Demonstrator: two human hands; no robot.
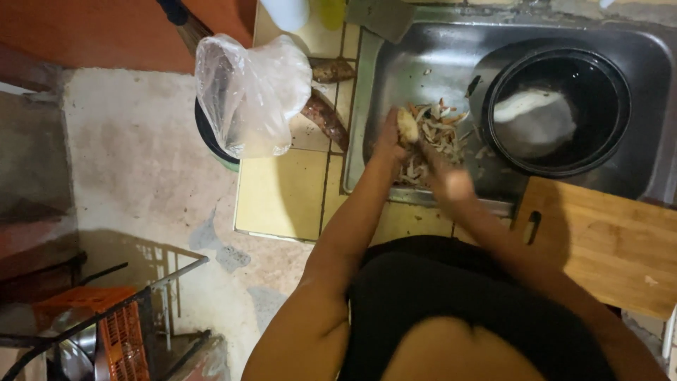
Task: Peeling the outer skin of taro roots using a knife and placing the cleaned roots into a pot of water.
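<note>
Head view, over a steel sink (635,42). Left hand (390,141) with fingers wrapped around a pale root (407,125). Right hand (451,185) just below it, blurred, fingers' state not possible to tell. Peels (441,130) heaped right behind the fingers; black pot (620,106) further right.

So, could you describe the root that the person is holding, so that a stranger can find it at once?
Start at the steel sink with the black pot in it. Left of the pot, over a heap of peelings, the left hand holds a pale root next to the blurred right hand. It is light and peeled, unlike the two brown unpeeled roots on the tiled counter.
</note>
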